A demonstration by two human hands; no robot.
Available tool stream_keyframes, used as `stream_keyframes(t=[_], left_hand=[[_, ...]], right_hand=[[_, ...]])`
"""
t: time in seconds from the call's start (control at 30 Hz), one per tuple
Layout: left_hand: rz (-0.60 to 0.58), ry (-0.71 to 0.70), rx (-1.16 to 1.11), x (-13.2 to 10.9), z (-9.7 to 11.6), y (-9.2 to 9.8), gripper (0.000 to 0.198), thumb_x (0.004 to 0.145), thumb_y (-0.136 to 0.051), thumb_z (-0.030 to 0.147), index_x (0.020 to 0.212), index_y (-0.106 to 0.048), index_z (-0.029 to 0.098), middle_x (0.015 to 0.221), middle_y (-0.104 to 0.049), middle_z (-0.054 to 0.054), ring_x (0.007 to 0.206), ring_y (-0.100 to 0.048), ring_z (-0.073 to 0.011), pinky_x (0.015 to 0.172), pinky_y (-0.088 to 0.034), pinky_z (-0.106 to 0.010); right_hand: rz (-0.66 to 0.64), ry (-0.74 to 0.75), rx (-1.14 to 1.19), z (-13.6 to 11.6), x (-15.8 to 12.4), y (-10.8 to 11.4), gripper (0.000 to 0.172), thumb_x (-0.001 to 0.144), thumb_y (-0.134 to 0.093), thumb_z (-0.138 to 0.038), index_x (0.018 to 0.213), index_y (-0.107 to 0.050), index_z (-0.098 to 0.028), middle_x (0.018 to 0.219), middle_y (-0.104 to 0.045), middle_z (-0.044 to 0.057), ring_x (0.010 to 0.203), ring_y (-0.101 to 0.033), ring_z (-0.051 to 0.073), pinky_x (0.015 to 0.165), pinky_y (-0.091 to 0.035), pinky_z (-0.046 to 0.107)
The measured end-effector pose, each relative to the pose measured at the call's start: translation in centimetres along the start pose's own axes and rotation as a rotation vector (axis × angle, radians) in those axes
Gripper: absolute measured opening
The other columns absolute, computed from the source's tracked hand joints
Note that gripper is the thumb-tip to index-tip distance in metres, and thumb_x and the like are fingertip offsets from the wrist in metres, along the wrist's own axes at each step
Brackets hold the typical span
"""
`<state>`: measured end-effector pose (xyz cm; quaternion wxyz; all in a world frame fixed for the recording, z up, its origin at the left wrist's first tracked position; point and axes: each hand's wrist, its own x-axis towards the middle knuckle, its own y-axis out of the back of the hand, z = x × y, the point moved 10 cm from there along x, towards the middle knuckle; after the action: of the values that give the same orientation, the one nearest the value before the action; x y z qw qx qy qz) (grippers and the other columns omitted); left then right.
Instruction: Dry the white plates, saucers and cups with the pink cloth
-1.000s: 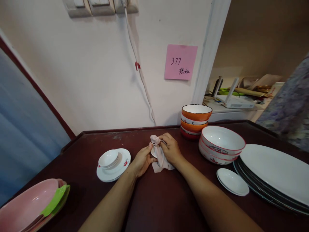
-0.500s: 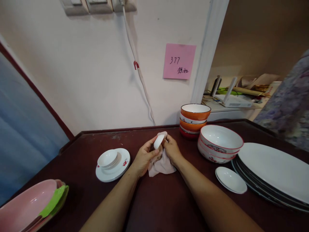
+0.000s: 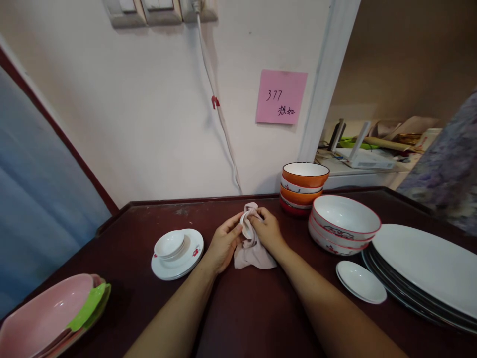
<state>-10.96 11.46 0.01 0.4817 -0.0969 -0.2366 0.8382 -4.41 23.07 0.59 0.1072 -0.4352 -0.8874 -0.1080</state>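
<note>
1. Two bare hands meet over the middle of the dark red-brown table [image 3: 238, 308], the left hand [image 3: 223, 244] and the right hand [image 3: 271, 231] close together.
2. The left grip is clamped on a small round white glazed dish [image 3: 243, 220], thumb and fingers pinching its rim; the dish is tilted up between the hands.
3. The right grip is clamped on a soft pale-pink cloth [image 3: 255, 256], bunched against the dish, its loose end spreading towards the near side.
4. Half a second ago the dish showed a broad white surface with the cloth behind it; now mostly its rim shows, and cloth fills its hollow. I judge that the rubbing has shifted to the inside.
5. To the left, small white bowls [image 3: 169, 243] sit on white plates with red flowers [image 3: 164, 271], just beside the left forearm.
6. To the right, two small white oval saucers [image 3: 361, 281] lie near white bowls with red rims [image 3: 346, 219]; orange-and-white bowls [image 3: 305, 179] stand stacked farther back.
</note>
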Motion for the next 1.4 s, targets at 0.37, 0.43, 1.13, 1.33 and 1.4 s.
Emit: stream_keyframes(t=[0.37,0.43,1.13,1.33,1.4], left_hand=[[0.028,0.013,0.033,0.2,-0.5,1.4,0.028,0.073,-0.075,0.018,0.101,-0.068,0.018,0.102,-0.066,-0.006,0.088,-0.061,-0.0161,0.079,-0.048,-0.029],[0.048,-0.001,0.036,0.2,-0.4,1.7,0.03,0.071,-0.077,0.018,0.1,-0.068,0.018,0.102,-0.066,-0.006,0.087,-0.061,-0.0157,0.077,-0.049,-0.029],[0.092,0.031,-0.097,0.1,-0.9,1.5,0.044,0.075,-0.074,0.024,0.118,-0.064,0.018,0.106,-0.071,-0.01,0.092,-0.067,-0.0214,0.083,-0.052,-0.034],[0.074,0.038,-0.06,0.2,-1.1,1.7,0.043,0.078,-0.072,0.025,0.12,-0.064,0.018,0.114,-0.069,-0.012,0.099,-0.066,-0.0231,0.088,-0.051,-0.037],[0.078,0.029,-0.067,0.1,-0.9,1.6,0.043,0.078,-0.072,0.024,0.12,-0.063,0.019,0.117,-0.068,-0.011,0.103,-0.064,-0.0216,0.092,-0.049,-0.035]], right_hand=[[-0.053,-0.082,0.184,1.1,0.1,-1.0,0.027,0.06,-0.051,-0.022,0.086,-0.058,-0.019,0.077,-0.061,-0.002,0.072,-0.055,0.016,0.068,-0.043,0.027],[-0.086,-0.056,0.174,0.6,0.1,-1.1,0.029,0.058,-0.052,-0.019,0.086,-0.059,-0.019,0.079,-0.062,-0.002,0.074,-0.055,0.017,0.07,-0.043,0.027],[-0.142,0.125,-0.119,-1.1,0.4,-1.4,0.031,0.066,-0.05,-0.013,0.094,-0.061,-0.02,0.09,-0.064,0.003,0.085,-0.058,0.018,0.077,-0.044,0.03],[-0.229,0.099,-0.066,-0.7,0.1,-2.0,0.028,0.064,-0.058,-0.016,0.091,-0.053,-0.021,0.081,-0.059,-0.001,0.077,-0.056,0.017,0.071,-0.043,0.028],[-0.175,0.071,-0.106,-0.4,0.2,-1.5,0.019,0.066,-0.061,-0.023,0.081,-0.048,-0.022,0.073,-0.057,-0.003,0.069,-0.053,0.016,0.064,-0.04,0.026]])
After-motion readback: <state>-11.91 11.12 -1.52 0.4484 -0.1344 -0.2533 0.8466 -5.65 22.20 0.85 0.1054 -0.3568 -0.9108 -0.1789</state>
